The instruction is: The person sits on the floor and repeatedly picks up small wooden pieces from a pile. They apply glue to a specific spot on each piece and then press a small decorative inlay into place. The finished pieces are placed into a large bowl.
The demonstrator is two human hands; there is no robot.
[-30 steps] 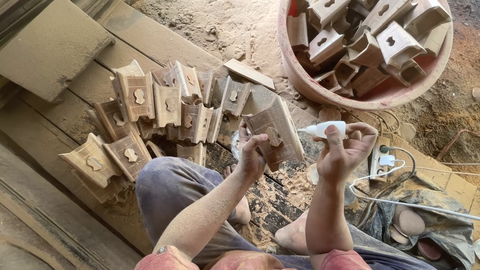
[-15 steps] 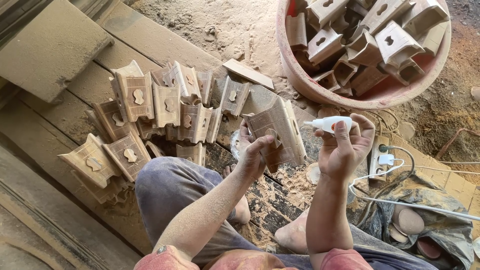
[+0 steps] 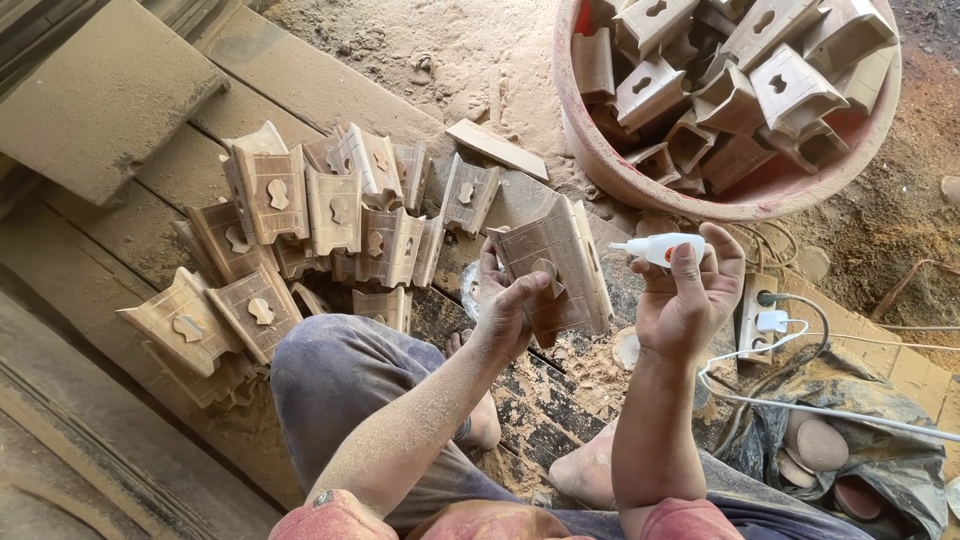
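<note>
My left hand grips a carved wooden block with a keyhole-shaped cutout, holding it upright in front of my knees. My right hand holds a small white glue bottle sideways, its nozzle pointing left at the block's right edge, a short gap apart. Both forearms are dusted with sawdust.
Several similar carved blocks lie piled on planks at left. A red basin full of more blocks stands at upper right. A power strip with a white cable lies right of my hand. Sawdust covers the ground; my bare feet rest below.
My right hand has lifted the glue bottle slightly and turned its nozzle toward the block. My left hand has shifted its grip on the block a little.
</note>
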